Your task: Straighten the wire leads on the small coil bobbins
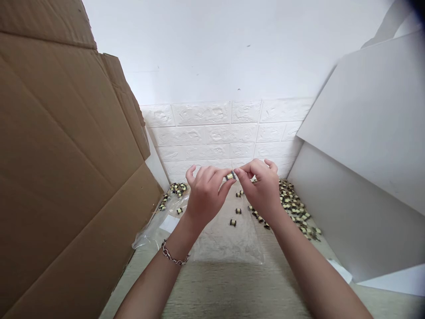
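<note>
Between the thumb and index finger of my left hand (pixel 206 192) is a small transformer coil (pixel 230 176), yellow in the middle with black ends and a row of metal pins. My right hand (pixel 262 186) pinches at its right end, thumb and index finger pressed together against the pins. Whether a fine wire is also in that pinch is too small to tell. Both hands are raised above a clear plastic bag (pixel 229 243) lying flat. Several similar coils rest on it, including a lower coil (pixel 233 223) and another coil (pixel 238 211).
Coils are heaped at right (pixel 295 206), with a smaller coil group (pixel 178 189) at left on crumpled plastic film (pixel 149 235). A cardboard sheet (pixel 66 155) walls the left side and white panels (pixel 348 195) the right. A white brick-patterned wall (pixel 202 135) stands behind.
</note>
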Tool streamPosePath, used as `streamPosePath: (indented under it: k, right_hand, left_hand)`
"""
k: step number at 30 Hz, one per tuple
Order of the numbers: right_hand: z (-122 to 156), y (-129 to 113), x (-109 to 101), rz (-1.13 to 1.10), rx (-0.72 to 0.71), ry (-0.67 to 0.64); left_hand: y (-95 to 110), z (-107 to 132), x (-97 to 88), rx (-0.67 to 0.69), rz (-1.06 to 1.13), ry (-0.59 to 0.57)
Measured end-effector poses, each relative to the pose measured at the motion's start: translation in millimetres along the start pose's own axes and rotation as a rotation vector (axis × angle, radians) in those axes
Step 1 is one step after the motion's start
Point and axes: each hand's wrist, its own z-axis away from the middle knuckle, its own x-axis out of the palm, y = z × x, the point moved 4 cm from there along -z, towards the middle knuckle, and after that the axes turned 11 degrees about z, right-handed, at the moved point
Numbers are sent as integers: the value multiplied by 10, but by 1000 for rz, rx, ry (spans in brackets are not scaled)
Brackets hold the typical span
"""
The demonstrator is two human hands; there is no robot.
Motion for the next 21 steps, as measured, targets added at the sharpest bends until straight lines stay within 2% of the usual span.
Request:
streamPosePath:
  k: [5, 8, 16, 21]
  right_hand:
    - [21, 1, 66, 118, -91, 2]
    - [20, 25, 106, 83, -63, -47]
    - [-31, 144, 163, -191, 99, -299]
    - [25, 284, 350, -589, 368, -537]
  left_hand:
    - [-27, -17, 1, -18, -60, -94]
    - [-44, -21, 5, -30, -66, -128]
    - [-61, -27, 3, -19, -53, -228]
    - [-50, -26, -11, -4, -55, -283]
